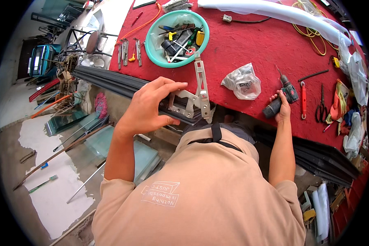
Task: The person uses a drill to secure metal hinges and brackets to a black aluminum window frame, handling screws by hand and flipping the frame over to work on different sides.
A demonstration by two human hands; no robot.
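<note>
1. Silvery metal hinge (203, 95): sits between the turquoise basin (153, 55) and the torso (217, 172), by the end of the dark profiles (110, 80), long arm angled up toward the basin's near rim. Likely light and stiff, yet loose at the joints and apt to fold; smooth-faced, so perhaps slightly slippery; hardly fragile. Best taken by the broad bracket plate, clear of the crossing links, to avoid pinched skin.
2. Left hand (145, 104): nearer the torso than the basin, thumb and fingers curved wide apart beside the hinge and over the profiles; firm contact with either impossible to tell.
3. Dark profiles: run from left of the basin to just below it. Seemingly long and rigid, awkward to swing; better steadied by the flat faces than by the edges.
4. Right hand (283, 110): right of the basin and nearer the torso, fingers wrapped around the cordless drill (290, 93). Probably heavier than the hinge, best held by the grip.
5. Clear plastic bag (242, 82): rests on the red tabletop (229, 49), right of the basin. Soft, crinkly; contents too unclear to name.
6. Farther right of the basin: a red tool (304, 100) and dark scissors (322, 108).
</note>
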